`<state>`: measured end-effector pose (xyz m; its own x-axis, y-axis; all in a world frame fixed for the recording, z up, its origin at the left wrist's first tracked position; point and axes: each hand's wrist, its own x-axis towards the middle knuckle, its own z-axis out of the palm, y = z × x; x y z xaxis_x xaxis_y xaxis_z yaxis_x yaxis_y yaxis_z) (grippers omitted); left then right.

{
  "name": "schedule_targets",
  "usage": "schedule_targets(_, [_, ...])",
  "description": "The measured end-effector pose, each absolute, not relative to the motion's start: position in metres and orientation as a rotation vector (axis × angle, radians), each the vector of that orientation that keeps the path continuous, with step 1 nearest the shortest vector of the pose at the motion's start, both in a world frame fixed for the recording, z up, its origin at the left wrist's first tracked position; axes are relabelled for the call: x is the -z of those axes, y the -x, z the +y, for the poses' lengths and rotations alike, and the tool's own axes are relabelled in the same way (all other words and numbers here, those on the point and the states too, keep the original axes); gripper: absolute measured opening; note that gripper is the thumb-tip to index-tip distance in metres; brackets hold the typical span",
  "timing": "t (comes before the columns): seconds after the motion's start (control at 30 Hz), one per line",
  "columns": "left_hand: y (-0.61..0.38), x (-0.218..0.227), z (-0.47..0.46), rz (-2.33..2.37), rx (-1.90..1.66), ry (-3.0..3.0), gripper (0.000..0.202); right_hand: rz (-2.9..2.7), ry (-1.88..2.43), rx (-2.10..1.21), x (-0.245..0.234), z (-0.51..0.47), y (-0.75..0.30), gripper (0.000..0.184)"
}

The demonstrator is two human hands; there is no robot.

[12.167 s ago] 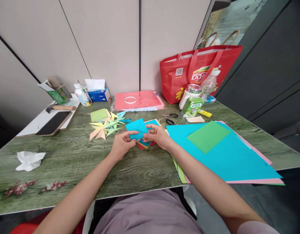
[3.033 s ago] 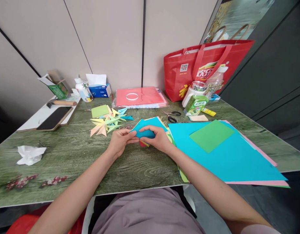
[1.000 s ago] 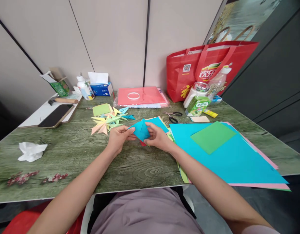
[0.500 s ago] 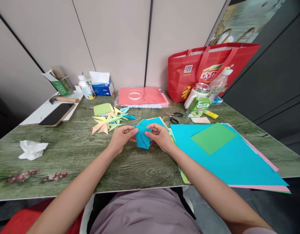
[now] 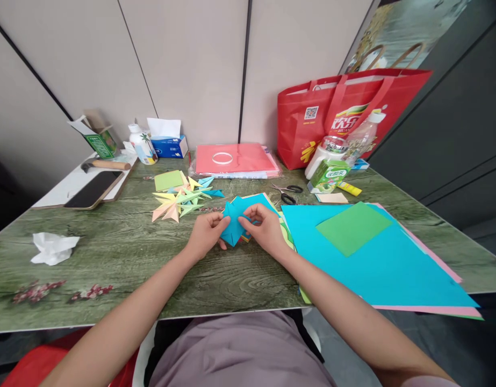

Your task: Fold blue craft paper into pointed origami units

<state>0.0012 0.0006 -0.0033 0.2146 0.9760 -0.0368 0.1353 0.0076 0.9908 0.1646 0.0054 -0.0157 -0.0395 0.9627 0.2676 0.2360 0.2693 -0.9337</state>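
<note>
A piece of folded blue paper (image 5: pixel 232 228) is held up between both hands above the table's middle, creased into a pointed, diamond-like form. My left hand (image 5: pixel 207 232) pinches its left side, thumb on the front face and the other fingers mostly behind it. At the right edge, the thumb and fingertips of my right hand (image 5: pixel 265 226) grip the paper. Behind it lie blue sheets (image 5: pixel 259 201) on a colourful stack that my right hand partly covers. To the left rear rests a heap of folded paper pieces (image 5: pixel 181 201) in yellow, peach, green and blue.
Scissors (image 5: pixel 288 194) lie behind my right hand. Large coloured sheets (image 5: pixel 376 274) with a green square (image 5: pixel 353 228) cover the table's right side. A red bag (image 5: pixel 308 131), a green carton (image 5: pixel 329 177), a phone (image 5: pixel 93 190), a hammer (image 5: pixel 106 164) and a crumpled tissue (image 5: pixel 54 247) stand or lie around.
The blue paper has changed from a squarish outline to a narrower, pointed one. My left hand has shifted slightly right and lower along it; my right hand stays nearly in place.
</note>
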Motion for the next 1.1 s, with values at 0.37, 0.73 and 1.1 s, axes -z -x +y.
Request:
schedule_targets(0.37, [-0.0012, -0.0006, -0.0006, 1.224, -0.940, -1.505, 0.028, -1.593, 0.944, -1.224, 0.0070, 0.0000, -0.1615, 0.026])
schedule_targets(0.73, [0.0003, -0.0013, -0.0011, 1.156, -0.941, -1.510, 0.029, -1.403, 0.894, -1.504, 0.0106, 0.0048, -0.1616, 0.039])
schedule_targets(1.1, [-0.0003, -0.0036, -0.0023, 1.089, -0.870, -1.482, 0.030, -1.399, 0.952, -1.511, 0.0095, 0.0042, -0.1640, 0.038])
